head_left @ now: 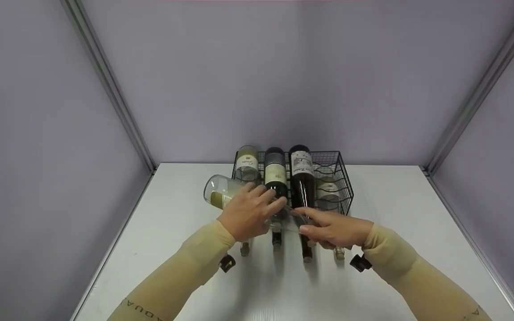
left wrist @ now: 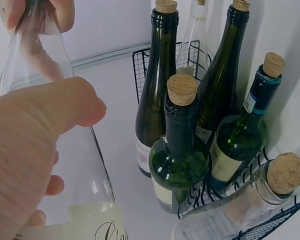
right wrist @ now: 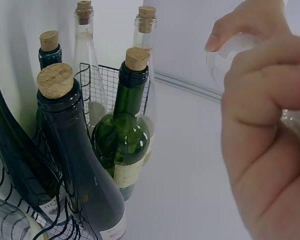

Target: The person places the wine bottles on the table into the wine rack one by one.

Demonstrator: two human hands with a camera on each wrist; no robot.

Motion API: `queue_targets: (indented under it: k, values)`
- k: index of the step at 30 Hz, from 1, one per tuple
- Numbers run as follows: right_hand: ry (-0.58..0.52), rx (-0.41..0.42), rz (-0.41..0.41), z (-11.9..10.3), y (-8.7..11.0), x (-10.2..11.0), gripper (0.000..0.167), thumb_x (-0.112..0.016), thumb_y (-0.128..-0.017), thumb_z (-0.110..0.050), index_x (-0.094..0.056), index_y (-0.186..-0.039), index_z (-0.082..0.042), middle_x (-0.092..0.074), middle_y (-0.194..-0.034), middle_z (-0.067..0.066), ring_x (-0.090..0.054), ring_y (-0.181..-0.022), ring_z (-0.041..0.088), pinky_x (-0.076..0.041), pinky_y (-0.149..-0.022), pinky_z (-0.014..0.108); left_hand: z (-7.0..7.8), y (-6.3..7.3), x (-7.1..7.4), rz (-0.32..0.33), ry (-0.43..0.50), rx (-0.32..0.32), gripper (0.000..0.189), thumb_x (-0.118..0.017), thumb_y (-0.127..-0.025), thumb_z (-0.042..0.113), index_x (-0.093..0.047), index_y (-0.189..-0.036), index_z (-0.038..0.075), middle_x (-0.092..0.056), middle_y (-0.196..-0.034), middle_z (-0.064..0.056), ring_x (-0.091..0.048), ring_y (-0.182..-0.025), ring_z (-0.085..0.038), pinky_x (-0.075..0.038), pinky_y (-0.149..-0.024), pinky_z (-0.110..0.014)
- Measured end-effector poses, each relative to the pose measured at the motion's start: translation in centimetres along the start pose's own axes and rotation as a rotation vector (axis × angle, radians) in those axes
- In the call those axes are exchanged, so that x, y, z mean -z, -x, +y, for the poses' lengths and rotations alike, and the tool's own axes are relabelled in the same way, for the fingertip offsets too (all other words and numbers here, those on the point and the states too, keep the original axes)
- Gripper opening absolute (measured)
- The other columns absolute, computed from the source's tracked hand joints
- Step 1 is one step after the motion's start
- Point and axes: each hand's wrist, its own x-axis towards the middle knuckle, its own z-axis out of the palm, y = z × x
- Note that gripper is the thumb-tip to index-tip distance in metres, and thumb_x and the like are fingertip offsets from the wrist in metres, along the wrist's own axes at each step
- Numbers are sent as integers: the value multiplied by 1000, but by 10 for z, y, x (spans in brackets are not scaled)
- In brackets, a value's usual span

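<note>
A clear glass wine bottle (head_left: pixel 217 187) with a pale label is held slantwise between both hands, above the front of a black wire rack (head_left: pixel 326 156). My left hand (head_left: pixel 250 211) grips its body, thumb across one side and fingers round the other in the left wrist view. Its neck end is held by my right hand (head_left: pixel 335 227), whose curled fingers partly hide it. Behind the hands, corked bottles lie in the rack: a clear bottle (head_left: pixel 247 171), a dark bottle with a cream label (head_left: pixel 275 174), a dark bottle with a white label (head_left: pixel 301 187).
Another clear bottle (head_left: pixel 327 196) lies lower at the rack's right side. Corked necks, such as the dark neck (head_left: pixel 307 252), stick out over the white table (head_left: pixel 185 191). Grey panel walls (head_left: pixel 221 80) enclose the back and sides.
</note>
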Motion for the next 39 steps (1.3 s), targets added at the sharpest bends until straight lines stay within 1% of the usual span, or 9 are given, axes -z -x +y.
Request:
queue_targets:
  k: [8, 15, 19, 22, 24, 27, 29, 33, 39]
  values:
    - [-20, 16, 25, 7, -1, -4, 56, -45, -103, -32, -24, -150, -9, -50, -69, -3, -39, -47, 7, -34, -42, 19, -3, 3, -5, -21, 51, -17, 61, -80, -69, 35, -51, -121, 20, -59, -99, 0, -58, -91, -23, -47, -82, -40]
    - [-30, 39, 94, 4, -1, -4, 57, -47, -102, -32, -27, -150, -9, -50, -71, 0, -42, -52, 8, -37, -45, 20, -10, 0, -3, 6, 37, -26, 76, -75, -71, 62, -51, -129, 19, -61, -109, -3, -59, -100, -24, -46, -92, -43]
    - [-79, 62, 116, 5, 1, 0, 57, -45, -103, -30, -24, -151, -7, -49, -75, 2, -41, -53, 8, -35, -45, 20, -18, -1, 4, 43, -4, -17, 83, -72, -70, 68, -49, -132, 18, -59, -119, -7, -55, -111, -27, -41, -100, -47]
    - [-118, 67, 169, 7, 5, 6, 58, -44, -103, -31, -23, -151, -6, -49, -78, 3, -40, -53, 9, -36, -46, 21, -28, 2, 6, 120, -10, 21, 81, -76, -71, 61, -50, -133, 15, -56, -128, -12, -50, -122, -30, -36, -105, -50]
    - [-144, 69, 213, 10, 8, 11, 59, -44, -103, -32, -22, -151, -6, -48, -79, 3, -40, -53, 9, -36, -47, 21, -35, 4, 6, 181, 13, 67, 75, -75, -75, 53, -51, -132, 12, -54, -133, -15, -48, -126, -32, -34, -106, -50]
    - [-201, 75, 286, 16, 13, 20, 60, -45, -103, -34, -22, -151, -6, -48, -79, 5, -41, -54, 9, -37, -47, 20, -48, 11, -4, 256, 55, 204, 58, -69, -84, 42, -53, -128, 7, -55, -128, -15, -52, -120, -32, -39, -102, -47]
    - [-240, 78, 322, 21, 16, 26, 60, -45, -103, -35, -23, -151, -8, -49, -80, 6, -40, -53, 9, -36, -46, 20, -55, 17, -13, 262, 90, 319, 49, -64, -88, 36, -54, -126, 5, -58, -122, -14, -55, -112, -30, -44, -96, -44]
    - [-290, 74, 377, 30, 20, 33, 61, -44, -103, -36, -20, -151, -9, -50, -81, 6, -41, -52, 9, -35, -43, 19, -67, 32, -35, 190, 158, 539, 43, -60, -93, 34, -56, -123, 3, -60, -111, -12, -60, -99, -27, -51, -84, -41]
    - [-320, 37, 476, 45, 25, 39, 64, -44, -102, -41, -18, -153, -11, -50, -83, 10, -44, -50, 8, -30, -36, 20, -79, 45, -62, 31, 329, 775, 41, -52, -99, 34, -54, -124, 2, -65, -106, -12, -64, -95, -25, -53, -78, -41]
